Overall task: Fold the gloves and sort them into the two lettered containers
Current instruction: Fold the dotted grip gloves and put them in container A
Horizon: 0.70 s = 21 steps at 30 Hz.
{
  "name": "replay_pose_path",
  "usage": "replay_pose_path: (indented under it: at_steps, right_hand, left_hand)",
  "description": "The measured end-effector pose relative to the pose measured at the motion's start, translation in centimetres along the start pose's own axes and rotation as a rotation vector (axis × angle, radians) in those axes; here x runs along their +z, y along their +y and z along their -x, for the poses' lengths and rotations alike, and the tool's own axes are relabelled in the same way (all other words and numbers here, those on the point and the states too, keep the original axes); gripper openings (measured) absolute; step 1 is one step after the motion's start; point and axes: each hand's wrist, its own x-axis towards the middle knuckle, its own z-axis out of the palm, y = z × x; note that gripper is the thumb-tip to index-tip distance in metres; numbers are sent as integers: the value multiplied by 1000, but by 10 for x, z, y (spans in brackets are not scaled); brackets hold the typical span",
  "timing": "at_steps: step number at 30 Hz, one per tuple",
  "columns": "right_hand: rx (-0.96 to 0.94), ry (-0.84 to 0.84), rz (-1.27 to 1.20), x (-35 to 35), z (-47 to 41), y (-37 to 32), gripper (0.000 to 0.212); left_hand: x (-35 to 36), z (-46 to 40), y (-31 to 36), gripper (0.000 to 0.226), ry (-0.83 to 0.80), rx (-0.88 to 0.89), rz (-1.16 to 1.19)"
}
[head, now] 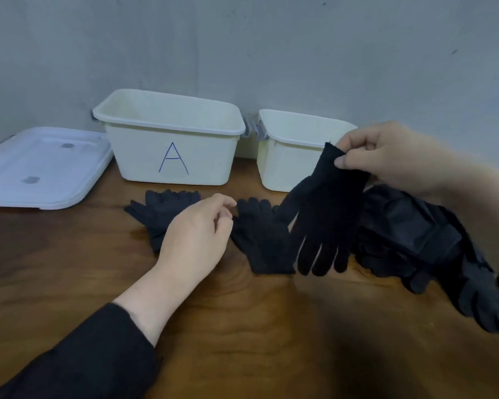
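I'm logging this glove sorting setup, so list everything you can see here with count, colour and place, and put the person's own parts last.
container marked A: one, cream, back centre against the wall, nothing visible inside.
second container: one, cream, right of A, its letter hidden behind the held glove.
lids: white, apparently stacked, back left on the table; count unclear.
held glove: one, black knit, hanging cuff up in front of the second container.
flat gloves: black, lying centre and centre-left on the table; exact count unclear.
glove pile: black, heaped at right; count unclear.
table: one, brown wood.
wall: grey.
left hand: over the flat gloves, fingers loosely curled, holding nothing.
right hand: pinching the held glove's cuff.
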Motion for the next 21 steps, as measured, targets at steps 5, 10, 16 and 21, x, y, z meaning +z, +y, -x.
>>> replay_pose_path:
  at_steps: [5, 10, 16, 21]
  right_hand:
    - [-64, 84, 127, 34, -28, -7, 14]
    - [-321, 300, 157, 50, -27, -13, 15]
    - [-529, 239, 317, 130, 14, 59, 12]
    - [-427, 59, 164, 160, 30, 104, 21]
  left_hand:
    - [-7, -2, -9, 29, 25, -12, -2]
    - [-8, -3, -8, 32, 37, 13, 1]
    - [-1, -4, -10, 29, -26, 22, -27]
    - [15, -2, -16, 24, -197, 63, -145]
